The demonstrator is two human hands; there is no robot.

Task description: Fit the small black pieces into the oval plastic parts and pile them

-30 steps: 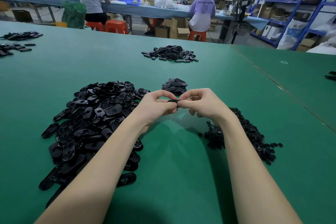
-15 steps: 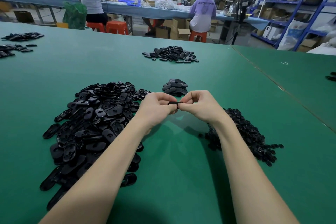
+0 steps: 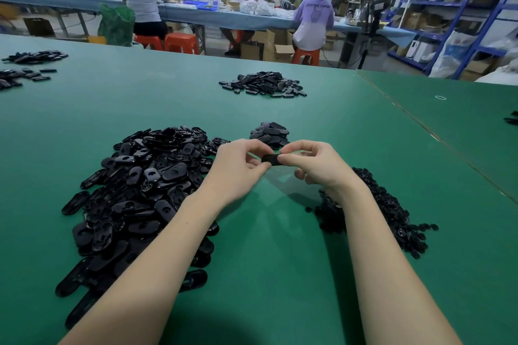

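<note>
Nearest the camera, both bare forearms reach out over the green felt-covered table [image 3: 266,274] and meet above its middle. The left hand [image 3: 238,166] and the right hand [image 3: 314,165] each pinch one end of a single black oval plastic part [image 3: 271,159], held just off the cloth between thumbs and curled fingers. The small insert is probably being pressed in under the fingertips, though they hide it, so I cannot tell whether it is seated.

That hidden seating is the first risk: if the piece sits crooked, thumb pressure could wedge it skew or pop it out, and it would vanish against the dark heaps below. A slipping pinch would drop the part onto the cloth between the hands.

To the left lies the big loose heap of glossy black oval shells [image 3: 140,190], touching the left forearm; a careless elbow sweep would scatter it. To the right, the heap of small black round pieces [image 3: 392,213] lies close under the right wrist and could be dragged about likewise.

Just beyond the hands stands the small pile of finished ovals [image 3: 269,133], near the shell heap; a tossed part could slide off or mix with unfitted stock. Farther off, another spread of black ovals [image 3: 263,85] lies well apart.
</note>
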